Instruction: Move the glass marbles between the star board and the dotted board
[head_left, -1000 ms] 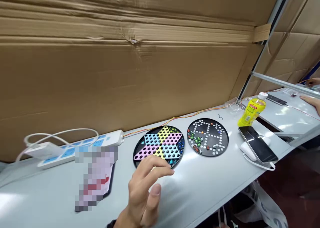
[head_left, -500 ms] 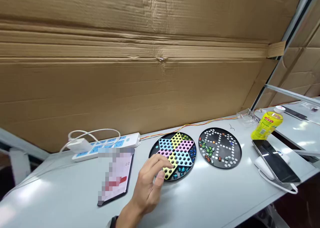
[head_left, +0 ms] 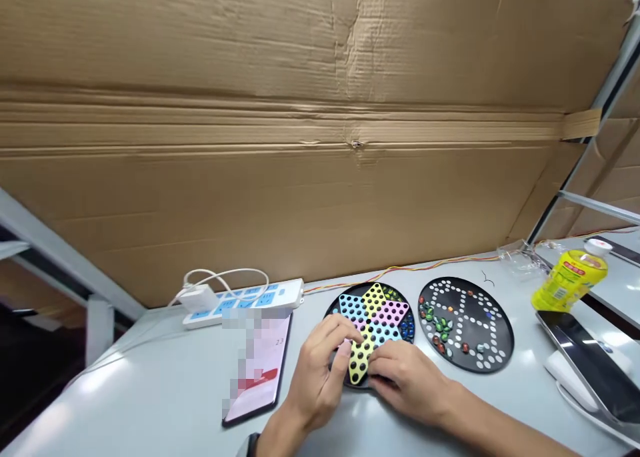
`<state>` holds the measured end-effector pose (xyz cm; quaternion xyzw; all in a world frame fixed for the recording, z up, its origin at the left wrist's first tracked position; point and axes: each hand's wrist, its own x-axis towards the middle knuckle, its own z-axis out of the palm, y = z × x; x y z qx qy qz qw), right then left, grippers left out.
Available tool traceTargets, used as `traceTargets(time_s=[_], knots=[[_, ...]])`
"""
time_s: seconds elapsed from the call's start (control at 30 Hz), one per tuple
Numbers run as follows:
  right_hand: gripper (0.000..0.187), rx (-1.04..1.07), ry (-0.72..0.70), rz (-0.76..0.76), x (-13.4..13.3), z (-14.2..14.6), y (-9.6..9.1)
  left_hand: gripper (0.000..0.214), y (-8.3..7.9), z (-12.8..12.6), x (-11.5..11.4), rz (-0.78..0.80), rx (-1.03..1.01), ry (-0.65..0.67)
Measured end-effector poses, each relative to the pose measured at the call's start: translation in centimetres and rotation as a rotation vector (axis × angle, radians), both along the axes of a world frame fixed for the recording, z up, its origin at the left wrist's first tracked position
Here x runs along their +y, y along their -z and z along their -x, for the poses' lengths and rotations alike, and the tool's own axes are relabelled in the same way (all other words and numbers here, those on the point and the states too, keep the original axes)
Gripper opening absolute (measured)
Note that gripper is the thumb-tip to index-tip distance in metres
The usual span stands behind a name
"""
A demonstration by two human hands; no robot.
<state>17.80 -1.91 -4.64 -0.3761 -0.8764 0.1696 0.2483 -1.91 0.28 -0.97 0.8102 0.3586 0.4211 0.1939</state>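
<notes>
A round black Chinese checkers board (head_left: 330, 301) lies on the table, with a star-shaped perforated panel (head_left: 373, 323) in yellow, blue and pink. Blue marbles (head_left: 408, 329) sit in its rim compartment at the right. My left hand (head_left: 320, 367) is over the board's left side, its fingers bent and the thumb slightly apart from them; nothing shows between them. At the lower right edge, my right hand (head_left: 407, 380) has its fingers closed and pointing down beside the yellow point. What those fingertips hold, if anything, is hidden. The hands cover part of the rim compartments.
A second round black board (head_left: 473, 347) with white dots and loose marbles lies to the right. Further right are a yellow-labelled bottle (head_left: 570, 280) and a phone (head_left: 590, 363) on a white object. At left lie a tablet (head_left: 260, 370) and a power strip (head_left: 280, 293). Cardboard (head_left: 275, 210) stands behind.
My right hand has come into view from the right and reached the board's lower right edge. My left hand stays at the board's left side. The whole view has shifted.
</notes>
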Motion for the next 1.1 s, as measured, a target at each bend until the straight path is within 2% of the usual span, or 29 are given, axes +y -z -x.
traceTargets(time_s=[0.2, 0.4, 0.5, 0.67, 0.77, 0.93, 1.1], knots=[[0.009, -0.113, -0.015, -0.182, -1.4, -0.9, 0.8, 0.037, 0.5, 0.0, 0.3, 0.02, 0.02, 0.003], [0.013, -0.215, -0.016, -0.457, -1.5, -1.5, 1.1, 0.036, 0.5, -0.5, 0.5, 0.001, 0.039, 0.028], [0.01, -0.254, -0.007, -0.504, -1.4, -1.3, 1.4, 0.036, 0.4, -1.0, 0.7, 0.003, 0.048, 0.047], [0.021, -0.291, -0.051, -0.625, -1.0, -0.4, 2.3, 0.038, 0.8, -2.3, 1.2, -0.023, 0.07, 0.072], [0.015, -0.234, -0.001, -0.704, -0.7, -0.1, 2.9, 0.038, 1.1, -3.0, 1.6, -0.037, 0.083, 0.096], [0.014, -0.152, 0.094, -0.73, -0.5, -0.4, 3.6, 0.038, 1.4, -3.3, 2.0, -0.043, 0.071, 0.101], [0.01, -0.198, 0.034, -0.696, -0.6, 0.0, 4.3, 0.039, 1.7, -2.9, 2.0, -0.033, 0.094, 0.094]])
